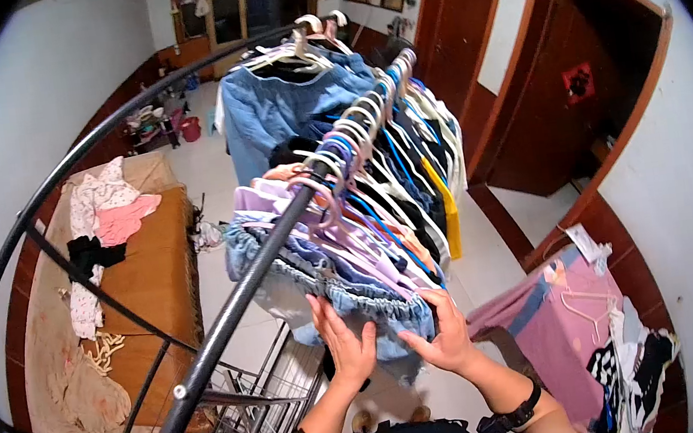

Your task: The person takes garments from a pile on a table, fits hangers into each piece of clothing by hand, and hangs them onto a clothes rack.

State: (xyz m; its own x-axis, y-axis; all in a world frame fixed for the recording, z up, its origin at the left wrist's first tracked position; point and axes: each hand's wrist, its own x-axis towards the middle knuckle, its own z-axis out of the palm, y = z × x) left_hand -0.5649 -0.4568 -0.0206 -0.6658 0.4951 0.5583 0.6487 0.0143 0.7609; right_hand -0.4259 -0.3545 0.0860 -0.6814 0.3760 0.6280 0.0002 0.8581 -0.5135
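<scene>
A light-blue denim garment [389, 319] with a gathered elastic waist hangs nearest me on the rack. My left hand [347, 344] lies against its front, fingers stretched and thumb apart. At the waist's right end is my right hand [445, 332], thumb and fingers spread around the edge, seemingly touching without a closed grip. Lilac clothes [266, 196] hang just behind, on a row of hangers [361, 124] along the black rail [239, 294]. How the denim garment is fastened to its hanger is hidden.
A blue denim top [273, 109] hangs farther back, beside a curved black bar [56, 178]. To the left, a brown sofa [142, 280] bears loose clothes. At right, a pink cloth [540, 314] carries a hanger [591, 307] and black-and-white clothes [643, 379]. A metal frame [267, 382] stands below.
</scene>
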